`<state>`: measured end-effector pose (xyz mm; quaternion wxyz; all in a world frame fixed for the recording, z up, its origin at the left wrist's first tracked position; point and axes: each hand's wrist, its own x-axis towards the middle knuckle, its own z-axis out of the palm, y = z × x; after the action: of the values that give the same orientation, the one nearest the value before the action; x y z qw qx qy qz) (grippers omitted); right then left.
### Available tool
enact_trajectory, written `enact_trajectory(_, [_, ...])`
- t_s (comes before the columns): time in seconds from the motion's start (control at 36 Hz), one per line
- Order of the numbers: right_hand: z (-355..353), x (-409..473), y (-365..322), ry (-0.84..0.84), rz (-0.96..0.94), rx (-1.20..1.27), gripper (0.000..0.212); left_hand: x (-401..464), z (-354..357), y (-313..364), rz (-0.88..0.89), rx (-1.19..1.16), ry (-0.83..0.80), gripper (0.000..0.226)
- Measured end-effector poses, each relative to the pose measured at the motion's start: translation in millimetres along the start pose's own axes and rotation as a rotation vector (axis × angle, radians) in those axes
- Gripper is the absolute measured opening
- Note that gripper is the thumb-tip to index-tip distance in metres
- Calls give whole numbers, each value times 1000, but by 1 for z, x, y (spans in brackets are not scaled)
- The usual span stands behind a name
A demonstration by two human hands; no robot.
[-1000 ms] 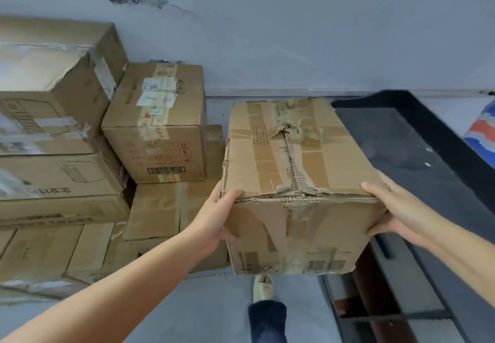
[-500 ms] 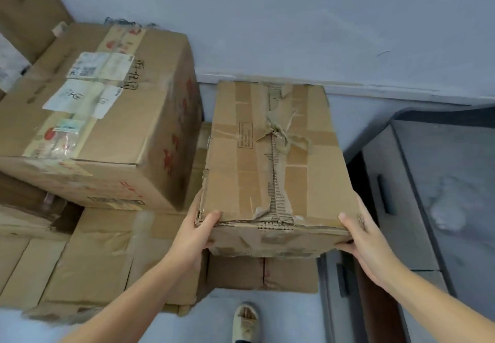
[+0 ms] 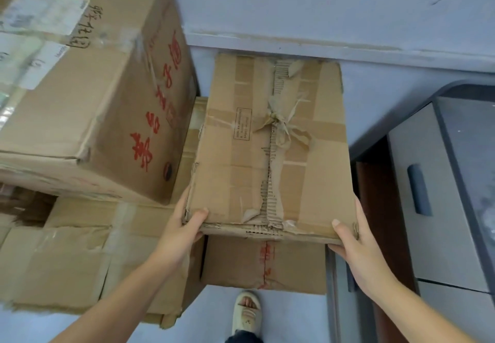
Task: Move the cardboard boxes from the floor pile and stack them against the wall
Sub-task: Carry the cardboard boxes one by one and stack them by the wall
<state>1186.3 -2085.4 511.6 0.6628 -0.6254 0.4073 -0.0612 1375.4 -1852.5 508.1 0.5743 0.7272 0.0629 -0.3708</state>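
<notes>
carried box (image 3: 270,150) at centre frame, far edge up near the wall (image 3: 321,2), sitting over a lower box (image 3: 263,262) at 6 o'clock. left hand (image 3: 184,231) clamped on the near-left corner, thumb on top, fingers wrapped under/side. right hand (image 3: 356,246) gripping the near-right corner, thumb over the top edge.

risks from here:
- top seam torn, corrugation exposed, near edge frayed; squeezing at the corners could crush or rip the flaps.
- probably overhanging the lower box toward the near side; letting go before it seats could tip it back onto the sandalled foot (image 3: 247,313) at 6 o'clock.
- tall box with red print (image 3: 112,107) at 9 o'clock sits just beside; left fingers could get pinched in that gap if slid leftward.
- cabinet (image 3: 428,195) at 3 o'clock is near; right knuckles could scrape it.
- contact between carried box and lower box not clear from this angle, so can't confirm it is fully down.

versus half a second back: box further forward, closer to the wall skirting; view closer and steeper down; same two-corner grip; more of the lower box face showing beneath.
</notes>
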Motion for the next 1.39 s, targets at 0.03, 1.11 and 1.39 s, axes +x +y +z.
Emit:
enact_trajectory(0.03, [0, 1, -1, -2, 10, -3, 62, 1, 1, 2, -8, 6, -6, 55])
enact_trajectory(1.11, [64, -291, -86, 7, -275, -86, 57, -283, -132, 39, 504, 271, -83, 53])
enact_trajectory(1.39, [179, -389, -43, 527, -206, 192, 84, -285, -199, 26, 510, 263, -228, 45])
